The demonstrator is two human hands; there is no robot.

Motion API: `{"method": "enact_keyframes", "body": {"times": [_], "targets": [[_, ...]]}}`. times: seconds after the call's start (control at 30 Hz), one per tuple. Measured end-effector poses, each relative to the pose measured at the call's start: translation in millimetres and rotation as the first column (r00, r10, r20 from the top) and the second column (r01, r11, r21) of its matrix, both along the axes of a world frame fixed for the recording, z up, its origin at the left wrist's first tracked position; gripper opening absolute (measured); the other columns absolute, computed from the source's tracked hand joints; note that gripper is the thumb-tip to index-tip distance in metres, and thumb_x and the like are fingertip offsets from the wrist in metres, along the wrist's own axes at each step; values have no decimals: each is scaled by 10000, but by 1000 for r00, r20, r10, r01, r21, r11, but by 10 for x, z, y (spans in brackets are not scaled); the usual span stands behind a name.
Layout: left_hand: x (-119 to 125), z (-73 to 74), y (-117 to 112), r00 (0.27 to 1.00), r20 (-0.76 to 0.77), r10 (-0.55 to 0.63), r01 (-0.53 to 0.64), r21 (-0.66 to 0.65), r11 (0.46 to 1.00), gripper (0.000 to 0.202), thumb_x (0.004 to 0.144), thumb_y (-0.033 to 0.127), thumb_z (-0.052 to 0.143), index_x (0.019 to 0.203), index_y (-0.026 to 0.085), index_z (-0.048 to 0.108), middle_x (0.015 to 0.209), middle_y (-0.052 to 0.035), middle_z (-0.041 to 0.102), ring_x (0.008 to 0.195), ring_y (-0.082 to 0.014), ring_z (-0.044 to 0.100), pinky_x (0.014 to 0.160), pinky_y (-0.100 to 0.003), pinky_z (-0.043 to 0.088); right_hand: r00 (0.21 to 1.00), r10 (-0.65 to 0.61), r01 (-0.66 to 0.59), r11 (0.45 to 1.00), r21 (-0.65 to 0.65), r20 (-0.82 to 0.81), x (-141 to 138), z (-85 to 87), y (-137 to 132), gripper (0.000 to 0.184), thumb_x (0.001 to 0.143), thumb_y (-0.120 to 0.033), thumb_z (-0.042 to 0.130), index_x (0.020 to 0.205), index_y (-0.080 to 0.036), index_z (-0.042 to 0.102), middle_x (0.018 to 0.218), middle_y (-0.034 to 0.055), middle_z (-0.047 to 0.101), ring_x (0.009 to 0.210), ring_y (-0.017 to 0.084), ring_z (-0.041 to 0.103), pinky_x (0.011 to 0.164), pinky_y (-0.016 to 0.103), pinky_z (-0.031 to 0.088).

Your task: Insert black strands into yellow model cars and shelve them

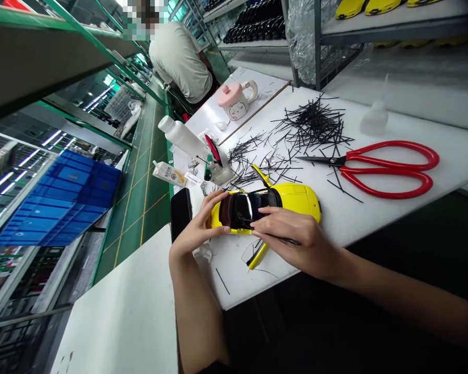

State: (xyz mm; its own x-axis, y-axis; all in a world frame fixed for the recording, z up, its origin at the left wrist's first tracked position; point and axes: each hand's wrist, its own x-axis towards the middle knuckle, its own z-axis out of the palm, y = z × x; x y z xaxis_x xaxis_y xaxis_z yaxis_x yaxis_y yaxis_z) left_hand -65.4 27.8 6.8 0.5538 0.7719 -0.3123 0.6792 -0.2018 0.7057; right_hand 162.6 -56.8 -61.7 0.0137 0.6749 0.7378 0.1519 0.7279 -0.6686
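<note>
A yellow model car point(301, 200) with a dark roof and windows lies on the white worktop, both doors swung out. My left hand point(197, 228) grips its left end, thumb on the near side and fingers over the far side. Over the car's near door opening, my right hand point(296, 234) is closed in a pinch on a thin dark tool point(290, 241), whose tip is hard to make out. The near yellow door point(259, 255) sticks out below that hand, and the far door point(262, 175) stands out opposite. Thin black strips point(315, 122) lie piled behind the car.
Red-handled scissors point(390, 169) lie to the right, near a translucent squeeze bottle point(374, 118). Behind the car stand a white bottle point(181, 136) and a pink-lidded mug point(236, 101). A phone point(181, 213) lies left. Another person point(181, 62) sits beyond, beside a green conveyor point(140, 197).
</note>
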Motion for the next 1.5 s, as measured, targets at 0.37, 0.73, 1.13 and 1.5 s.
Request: {"method": "enact_keyframes", "body": {"times": [0.37, 0.73, 1.13, 1.5], "targets": [[10, 4, 4, 1000, 21, 2, -2, -16, 1000, 710, 777, 330, 731, 1396, 381, 387, 1527, -4, 203, 1454, -284, 157, 1206, -442, 150, 999, 27, -27, 1000, -8, 22, 16, 3, -5, 95, 856, -58, 587, 870, -144, 627, 789, 52, 733, 716, 156, 692, 931, 390, 557], [3, -6, -3, 999, 35, 7, -7, -14, 1000, 697, 778, 323, 729, 1388, 378, 396, 1513, -5, 220, 1456, -267, 154, 1208, -433, 134, 981, 65, -87, 989, 117, 184, 141, -57, -47, 219, 868, -12, 473, 986, -102, 634, 977, 150, 728, 980, 209, 678, 1008, 448, 500], [-1, -3, -4, 999, 36, 7, -7, -21, 1000, 684, 782, 324, 724, 1382, 388, 400, 1517, 7, 213, 1461, -259, 133, 1208, -421, 144, 979, -23, -4, 991, 131, 205, 86, -41, -3, 195, 859, -21, 502, 902, -140, 650, 900, 104, 745, 860, 206, 696, 917, 439, 541], [8, 6, 0, 1000, 14, 4, -3, -18, 1000, 699, 768, 371, 728, 1385, 383, 399, 1528, -8, 196, 1460, -282, 131, 1202, -448, 152, 994, 101, -101, 995, 2, 46, 107, 19, 8, 111, 862, -60, 583, 870, -162, 625, 803, 55, 740, 730, 162, 686, 899, 395, 541]]}}
